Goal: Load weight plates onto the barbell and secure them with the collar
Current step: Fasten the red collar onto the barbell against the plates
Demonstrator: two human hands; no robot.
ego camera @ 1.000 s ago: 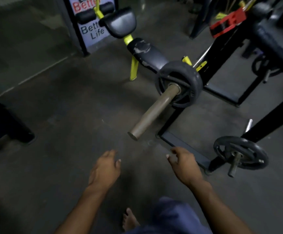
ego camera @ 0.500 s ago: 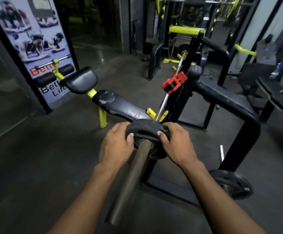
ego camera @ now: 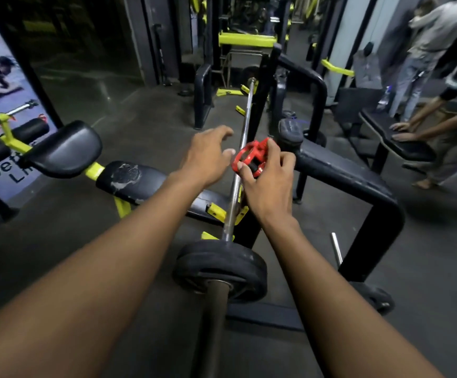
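A black weight plate (ego camera: 222, 264) sits on the barbell sleeve (ego camera: 213, 323), which runs toward me at the bottom centre. The thin chrome barbell shaft (ego camera: 242, 148) stretches away over the rack. My right hand (ego camera: 265, 184) grips a red collar (ego camera: 250, 156) beside the shaft, above the bench rack. My left hand (ego camera: 208, 156) hovers just left of the collar with fingers spread and holds nothing.
A black padded bench (ego camera: 129, 178) with yellow frame lies left of the bar. The black rack frame (ego camera: 358, 186) rises on the right, with another plate (ego camera: 377, 298) on a peg near its base. Two people stand at a bench (ego camera: 396, 137) far right.
Both hands left the weight plate and reached forward. My right hand took hold of the red collar near the rack; my left hand opened beside it. The view came closer over the bar.
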